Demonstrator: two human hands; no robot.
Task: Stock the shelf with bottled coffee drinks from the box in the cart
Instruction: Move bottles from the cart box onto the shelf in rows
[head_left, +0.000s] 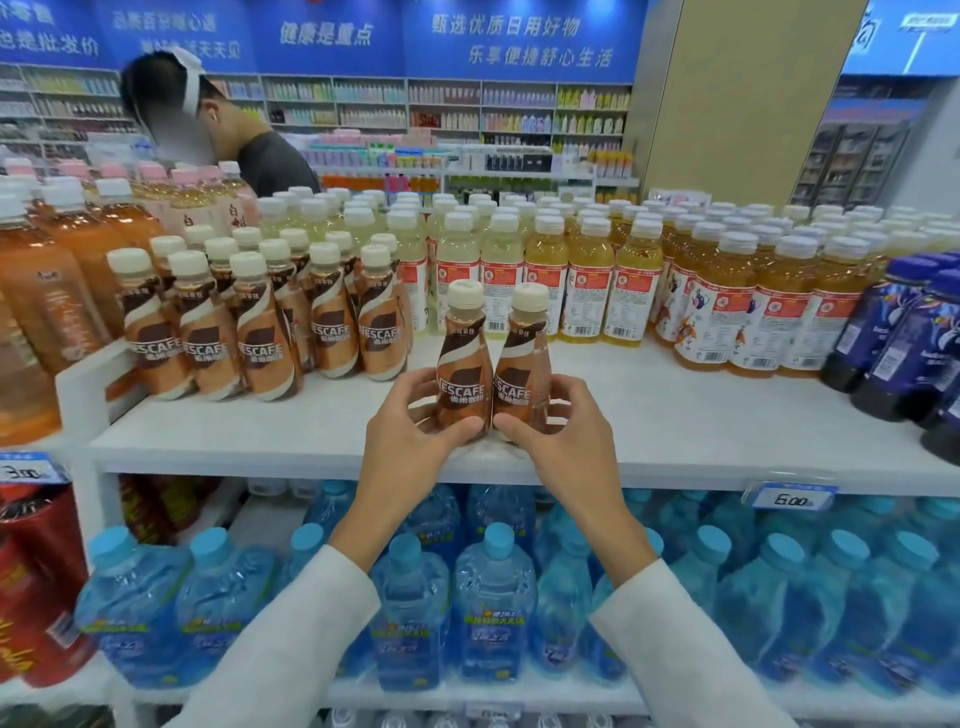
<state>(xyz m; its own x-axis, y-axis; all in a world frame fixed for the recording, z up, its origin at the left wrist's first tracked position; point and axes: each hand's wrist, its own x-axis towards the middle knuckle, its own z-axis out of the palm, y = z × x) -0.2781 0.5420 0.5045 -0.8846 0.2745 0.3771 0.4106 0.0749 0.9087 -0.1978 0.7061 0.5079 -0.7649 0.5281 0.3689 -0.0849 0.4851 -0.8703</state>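
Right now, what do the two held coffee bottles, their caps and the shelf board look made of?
Left coffee bottle and right coffee bottle: probably clear plastic, brown liquid showing at the necks, wrapped in glossy printed sleeves. Caps: cream, opaque, matte, likely plastic. Shelf: white, smooth, faintly glossy; painted metal or laminate, cannot tell which.

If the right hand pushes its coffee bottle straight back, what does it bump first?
Probably the front row of yellow drink bottles with red-and-white labels. The right hand and its coffee bottle have bare white shelf ahead before that, though depth is hard to judge.
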